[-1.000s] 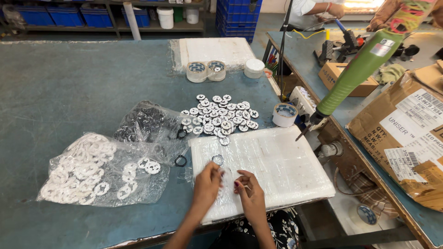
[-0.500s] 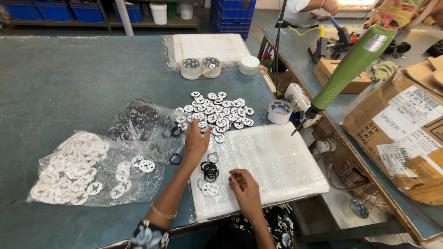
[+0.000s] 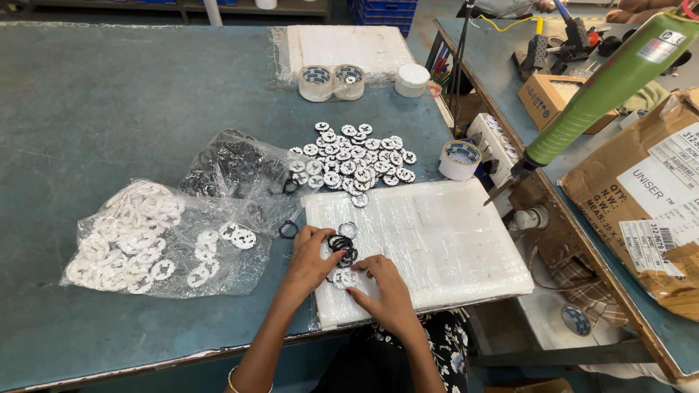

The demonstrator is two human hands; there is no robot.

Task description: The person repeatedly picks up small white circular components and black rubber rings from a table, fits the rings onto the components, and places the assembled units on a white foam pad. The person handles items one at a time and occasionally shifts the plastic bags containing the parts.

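Note:
My left hand (image 3: 309,258) rests on the near left corner of a white foam pad (image 3: 429,240), fingertips touching a small heap of black rings (image 3: 341,244). My right hand (image 3: 382,285) lies just in front of it, fingers pinching a white round disc (image 3: 342,277) on the pad. One loose black ring (image 3: 289,230) lies on the table just left of the pad. A clear ring (image 3: 348,229) sits on the pad behind the heap.
A clear bag of white discs (image 3: 138,240) and a bag of black rings (image 3: 233,171) lie to the left. Several assembled discs (image 3: 353,160) are spread behind the pad. Tape rolls (image 3: 460,159), (image 3: 331,81) stand nearby. A green power screwdriver (image 3: 604,91) hangs at right above cardboard boxes (image 3: 648,196).
My left hand came back from the bag of black rings to the pad. Both hands now meet at the heap of rings and the disc.

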